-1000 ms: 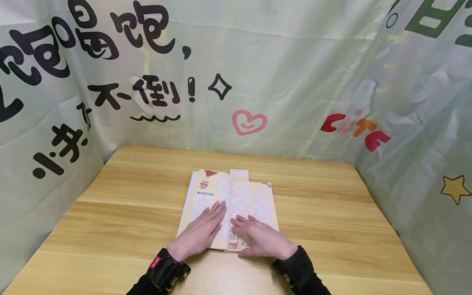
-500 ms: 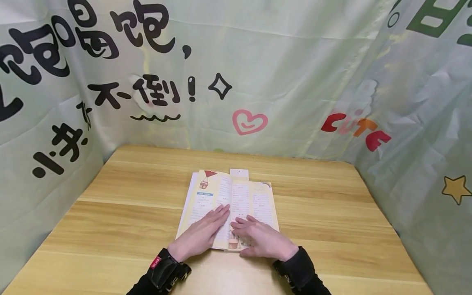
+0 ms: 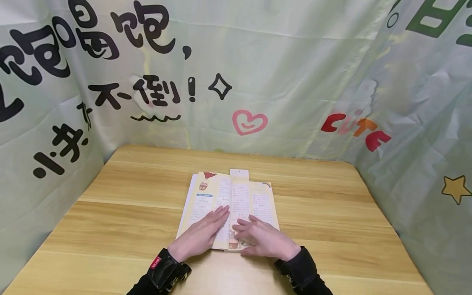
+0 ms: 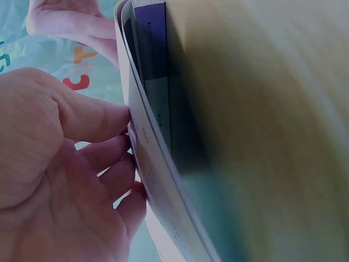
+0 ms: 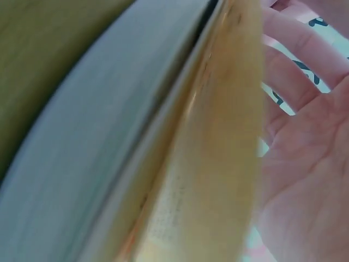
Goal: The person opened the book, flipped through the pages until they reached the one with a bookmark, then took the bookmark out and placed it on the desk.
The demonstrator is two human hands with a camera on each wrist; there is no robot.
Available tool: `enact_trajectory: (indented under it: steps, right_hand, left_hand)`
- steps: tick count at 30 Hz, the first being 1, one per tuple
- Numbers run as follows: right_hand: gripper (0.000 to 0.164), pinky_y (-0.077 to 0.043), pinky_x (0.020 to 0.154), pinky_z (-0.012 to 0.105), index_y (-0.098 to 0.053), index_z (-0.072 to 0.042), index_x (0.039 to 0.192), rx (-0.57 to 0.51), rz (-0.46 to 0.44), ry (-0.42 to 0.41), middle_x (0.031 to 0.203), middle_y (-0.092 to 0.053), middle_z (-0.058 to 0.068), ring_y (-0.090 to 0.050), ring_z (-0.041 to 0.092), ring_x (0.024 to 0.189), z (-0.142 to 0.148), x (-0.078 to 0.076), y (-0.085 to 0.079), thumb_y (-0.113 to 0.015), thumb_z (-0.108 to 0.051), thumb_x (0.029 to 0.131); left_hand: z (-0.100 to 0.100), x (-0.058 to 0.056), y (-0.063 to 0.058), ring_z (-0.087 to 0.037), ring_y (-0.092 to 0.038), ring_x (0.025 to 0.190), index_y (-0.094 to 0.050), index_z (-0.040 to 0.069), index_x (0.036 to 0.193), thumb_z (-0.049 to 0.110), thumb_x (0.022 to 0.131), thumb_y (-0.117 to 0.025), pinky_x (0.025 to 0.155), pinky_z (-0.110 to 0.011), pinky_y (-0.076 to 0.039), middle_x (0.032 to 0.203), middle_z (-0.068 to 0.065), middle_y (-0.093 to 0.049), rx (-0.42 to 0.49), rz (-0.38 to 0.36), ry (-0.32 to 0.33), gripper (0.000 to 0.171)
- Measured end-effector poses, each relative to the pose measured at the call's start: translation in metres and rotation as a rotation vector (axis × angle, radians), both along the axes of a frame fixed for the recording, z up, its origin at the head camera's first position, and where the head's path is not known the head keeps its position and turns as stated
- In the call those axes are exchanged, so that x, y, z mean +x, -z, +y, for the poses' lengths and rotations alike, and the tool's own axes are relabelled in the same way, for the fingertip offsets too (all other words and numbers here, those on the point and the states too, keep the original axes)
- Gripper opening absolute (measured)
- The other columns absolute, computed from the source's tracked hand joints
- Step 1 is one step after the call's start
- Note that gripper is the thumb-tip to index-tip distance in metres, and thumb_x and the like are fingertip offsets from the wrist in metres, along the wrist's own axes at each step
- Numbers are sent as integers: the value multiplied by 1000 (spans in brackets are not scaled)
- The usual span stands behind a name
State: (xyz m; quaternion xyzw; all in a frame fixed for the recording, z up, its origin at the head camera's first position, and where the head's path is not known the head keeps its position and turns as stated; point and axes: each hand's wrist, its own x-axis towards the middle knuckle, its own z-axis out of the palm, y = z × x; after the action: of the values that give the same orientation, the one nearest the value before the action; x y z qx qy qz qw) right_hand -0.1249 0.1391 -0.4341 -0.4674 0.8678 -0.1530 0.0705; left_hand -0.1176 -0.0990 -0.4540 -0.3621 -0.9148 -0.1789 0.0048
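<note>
An open book (image 3: 241,198) lies on the wooden table, its cream pages printed with text and a red balloon drawing at upper left. My left hand (image 3: 200,235) rests on the left page, fingers straight and reaching toward the fold. In the left wrist view, that hand's fingertips (image 4: 124,117) touch the page surface. The right hand (image 3: 265,237) is over the lower right page, fingers spread and slightly bent. From the right wrist, the palm (image 5: 308,174) faces the page edges (image 5: 212,136); whether its fingertips touch the paper is hidden.
A white tab (image 3: 239,174) sticks out beyond the book's top edge. The wooden table (image 3: 324,205) extends around the book. Printed fabric (image 3: 295,82) hangs behind the table and along both sides.
My left hand has slid a little right and down, nearer the fold, and the left page's top has shifted slightly down. The right hand has moved slightly right.
</note>
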Motion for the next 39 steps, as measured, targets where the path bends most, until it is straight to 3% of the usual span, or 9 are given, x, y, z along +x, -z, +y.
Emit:
enact_trajectory:
  steps: [8,22,31,39]
  right_hand:
    - [28,-28,110,59,-73,-16,110,-2,-24,-5,131,-59,10,-45,27,128,3,1,-4,-71,-20,82]
    - [36,-24,112,59,-73,-13,110,-20,-82,46,122,-66,6,-47,25,127,11,5,-12,-65,-6,75]
    - [29,-22,113,58,-76,-12,102,-43,-63,96,110,-71,2,-51,25,123,22,3,-17,-70,-6,74]
    - [33,-25,109,63,-77,-13,98,-103,18,80,104,-73,1,-54,27,119,31,-1,-17,-66,5,72]
  left_hand:
    - [1,0,-1,-28,-25,140,-39,-4,144,2,98,-43,114,-44,-29,153,-16,-30,-3,-11,-6,47]
    - [1,1,-2,-29,-27,139,-41,-5,142,7,99,-44,113,-45,-30,152,-18,-32,-2,-8,-11,45]
    - [3,5,-6,-30,-23,140,-39,-5,143,22,101,-45,114,-46,-28,153,-19,-29,18,-56,-9,50]
    - [14,16,-11,-38,-9,141,-39,1,146,54,96,-43,111,-63,-20,156,-23,-14,-36,-158,-48,73]
